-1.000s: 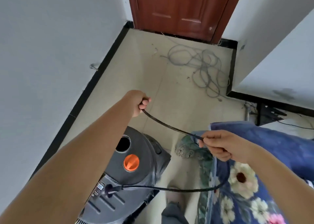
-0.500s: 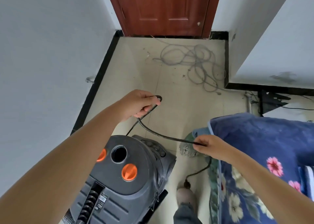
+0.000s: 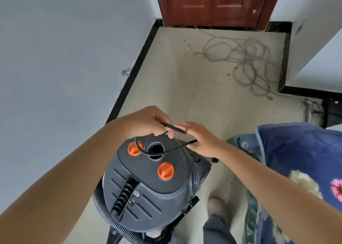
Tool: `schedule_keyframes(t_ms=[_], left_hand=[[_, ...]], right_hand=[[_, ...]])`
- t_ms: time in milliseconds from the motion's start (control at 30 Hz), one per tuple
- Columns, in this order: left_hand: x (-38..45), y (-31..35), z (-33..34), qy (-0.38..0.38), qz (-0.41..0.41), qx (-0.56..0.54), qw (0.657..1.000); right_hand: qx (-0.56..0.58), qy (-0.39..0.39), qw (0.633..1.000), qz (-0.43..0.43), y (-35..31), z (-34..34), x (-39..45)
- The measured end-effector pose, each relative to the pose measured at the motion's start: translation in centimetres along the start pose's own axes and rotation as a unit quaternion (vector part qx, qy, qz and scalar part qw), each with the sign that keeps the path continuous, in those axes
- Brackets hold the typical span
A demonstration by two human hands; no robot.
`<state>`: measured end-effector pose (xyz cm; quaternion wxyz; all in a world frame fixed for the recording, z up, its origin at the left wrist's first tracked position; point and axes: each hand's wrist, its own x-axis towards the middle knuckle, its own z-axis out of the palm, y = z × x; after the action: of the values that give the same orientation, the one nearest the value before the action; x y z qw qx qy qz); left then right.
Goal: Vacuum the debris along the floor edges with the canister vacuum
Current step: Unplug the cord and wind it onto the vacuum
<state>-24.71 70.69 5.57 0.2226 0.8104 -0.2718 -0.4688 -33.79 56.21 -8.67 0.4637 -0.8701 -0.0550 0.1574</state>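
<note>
Pale grey walls point(image 3: 61, 45) fill the left of the frame, with a small metal fitting point(image 3: 125, 72) low down, and more wall stands at the upper right. A black skirting point(image 3: 133, 71) runs along the wall foot. The floor point(image 3: 166, 80) is cream tile. At top centre stands a red-brown door point(image 3: 212, 3). A tangle of grey cable point(image 3: 248, 62) lies at upper right. A blue flowered quilt point(image 3: 299, 160) fills the lower right. Light is even.
</note>
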Motion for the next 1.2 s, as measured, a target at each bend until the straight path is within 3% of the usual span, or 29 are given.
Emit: schedule_keyframes(t_ms=[133, 300, 567, 733, 867, 933, 1000, 1100, 1200], left_hand=[[-1.5, -3.2, 0.0, 0.033, -0.035, -0.059, 0.997], [-3.1, -7.1, 1.8, 0.056, -0.101, -0.236, 0.965], [-2.3, -8.9, 8.9, -0.002, -0.055, 0.003, 0.998], [-3.0, -11.1, 12.7, -0.047, -0.030, 0.038, 0.998], [-5.7, -13.8, 13.3, -0.020, -0.013, 0.039, 0.999], [-7.5, -15.8, 13.3, 0.004, -0.028, 0.007, 1.000], [-9.4, -17.8, 13.3, 0.035, -0.070, -0.107, 0.991], [-11.7, -20.0, 13.2, 0.083, -0.109, -0.291, 0.947], [-13.2, -21.4, 14.1, 0.072, -0.129, -0.321, 0.936]], right_hand=[[-0.034, -0.050, 0.998, -0.002, -0.7, 0.5, 1.8], [-0.254, -0.119, 0.959, 0.050, 0.8, -0.2, -0.9], [-0.224, -0.161, 0.953, 0.127, 2.2, 6.3, -12.9], [-0.139, -0.194, 0.953, 0.185, -1.1, 10.9, -17.9], [-0.093, -0.188, 0.955, 0.211, -3.6, 15.3, -17.5], [-0.082, -0.179, 0.958, 0.210, -4.7, 18.8, -16.7], [-0.080, -0.159, 0.961, 0.212, -6.1, 22.2, -15.8], [-0.063, -0.089, 0.969, 0.221, -7.9, 25.4, -14.4], [-0.081, -0.042, 0.968, 0.235, -8.6, 26.9, -13.5]])
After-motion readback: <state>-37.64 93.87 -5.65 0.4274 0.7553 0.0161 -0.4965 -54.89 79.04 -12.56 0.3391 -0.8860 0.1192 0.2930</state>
